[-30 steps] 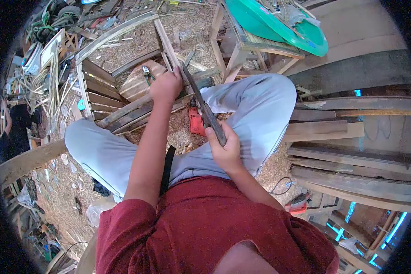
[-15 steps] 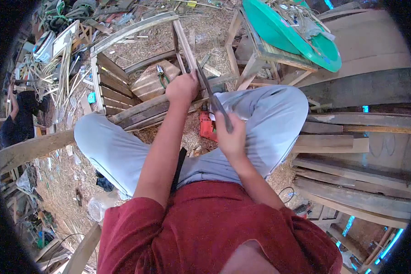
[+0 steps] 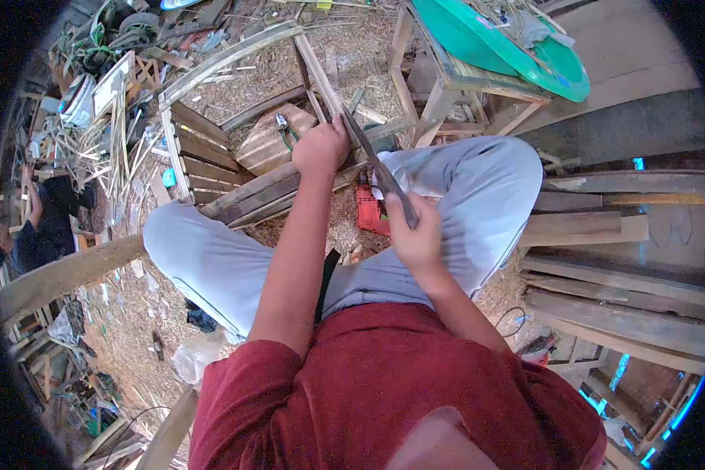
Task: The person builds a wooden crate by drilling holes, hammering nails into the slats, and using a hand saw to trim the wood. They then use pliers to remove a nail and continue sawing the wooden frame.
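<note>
My left hand (image 3: 321,146) is closed around the lower end of a pale wooden slat (image 3: 319,72), part of a wooden frame (image 3: 227,59) that stands between my knees. A long, dark, flat bar (image 3: 374,160), blade-like, slants from beside my left fist down to my right hand (image 3: 417,239). My right fingers are wrapped around its near end; whether it has a handle is hidden. The bar's far end lies against or just beside the slat. Pliers (image 3: 287,131) with green handles rest on a board (image 3: 260,149) inside the frame. Below the bar lies a red power drill (image 3: 370,210).
At the upper right, a wooden stool (image 3: 439,110) carries a green plastic piece (image 3: 509,55). Stacked planks (image 3: 619,270) lie on the right. A beam (image 3: 70,270) runs left of my knee. Another person (image 3: 51,207) is at far left. Wood scraps and shavings cover the ground.
The whole view has shifted slightly, with my body and hands appearing further right. My right hand and the bar sit a little lower and further from my left hand. Both grips stay closed.
</note>
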`<control>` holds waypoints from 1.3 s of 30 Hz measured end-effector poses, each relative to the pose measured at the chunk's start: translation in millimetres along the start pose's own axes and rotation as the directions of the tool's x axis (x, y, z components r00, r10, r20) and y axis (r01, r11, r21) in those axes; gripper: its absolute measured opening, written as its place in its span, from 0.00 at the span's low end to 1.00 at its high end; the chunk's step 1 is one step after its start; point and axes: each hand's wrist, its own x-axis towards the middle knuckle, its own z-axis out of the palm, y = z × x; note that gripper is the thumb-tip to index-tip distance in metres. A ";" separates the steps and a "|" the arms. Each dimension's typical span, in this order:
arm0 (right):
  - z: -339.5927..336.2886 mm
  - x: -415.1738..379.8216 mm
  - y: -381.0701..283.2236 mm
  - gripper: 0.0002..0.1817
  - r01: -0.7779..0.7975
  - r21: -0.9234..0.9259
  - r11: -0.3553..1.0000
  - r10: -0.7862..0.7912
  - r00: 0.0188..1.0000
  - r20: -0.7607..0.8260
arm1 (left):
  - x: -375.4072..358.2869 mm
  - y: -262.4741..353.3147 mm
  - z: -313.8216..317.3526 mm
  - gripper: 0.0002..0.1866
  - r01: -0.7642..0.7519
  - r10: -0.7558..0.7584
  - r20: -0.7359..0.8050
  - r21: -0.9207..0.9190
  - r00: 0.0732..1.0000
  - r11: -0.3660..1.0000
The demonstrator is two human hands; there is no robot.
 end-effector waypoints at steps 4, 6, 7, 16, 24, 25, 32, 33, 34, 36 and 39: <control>19.8 17.9 43.2 0.17 0.195 -0.211 0.958 -0.233 0.957 -0.174 | -2.9 6.0 -7.4 0.36 0.006 -0.007 0.064 0.009 0.998 1.000; 15.2 27.7 18.8 0.17 0.039 -0.128 0.991 -0.050 0.995 -0.085 | -4.2 3.4 -0.7 0.37 0.011 -0.013 0.072 0.021 0.997 1.000; 15.2 32.2 7.2 0.17 -0.034 -0.080 0.996 0.031 0.999 -0.039 | 1.3 2.7 -1.9 0.37 0.009 -0.011 0.063 0.033 0.998 0.999; 18.4 31.6 13.3 0.16 -0.024 0.081 0.996 0.027 0.999 -0.033 | -5.6 6.8 0.9 0.38 0.013 -0.016 0.051 0.064 0.999 0.998; 21.6 22.4 20.7 0.15 0.130 -0.098 0.987 -0.141 0.983 -0.116 | 9.4 -3.8 16.7 0.39 -0.077 0.077 0.008 0.083 0.997 0.994; 23.4 26.6 18.9 0.15 0.133 -0.087 0.987 -0.144 0.981 -0.134 | 5.7 -1.4 12.8 0.39 -0.073 0.073 0.003 0.077 0.997 0.994; 17.9 23.1 24.0 0.18 0.067 -0.050 0.996 -0.070 0.996 -0.062 | -2.8 8.7 3.0 0.39 -0.017 0.016 0.009 0.080 1.000 0.997; 28.5 40.2 29.8 0.18 0.139 -0.098 0.985 -0.147 0.986 -0.077 | -2.2 7.2 2.0 0.39 -0.017 0.015 0.024 0.076 1.000 0.997; 30.2 48.6 27.0 0.16 0.123 -0.088 0.988 -0.133 0.983 -0.124 | 0.3 2.7 5.5 0.38 -0.045 0.046 -0.007 0.046 0.999 0.998; 16.0 32.0 19.9 0.16 0.128 -0.038 0.991 -0.131 0.985 -0.111 | 3.7 1.8 8.9 0.38 -0.036 0.038 -0.038 0.055 0.999 0.998; -11.6 -3.5 -0.1 0.17 0.028 0.023 0.999 -0.026 0.998 -0.062 | -0.7 6.1 3.0 0.38 -0.031 0.034 -0.051 0.070 0.998 0.997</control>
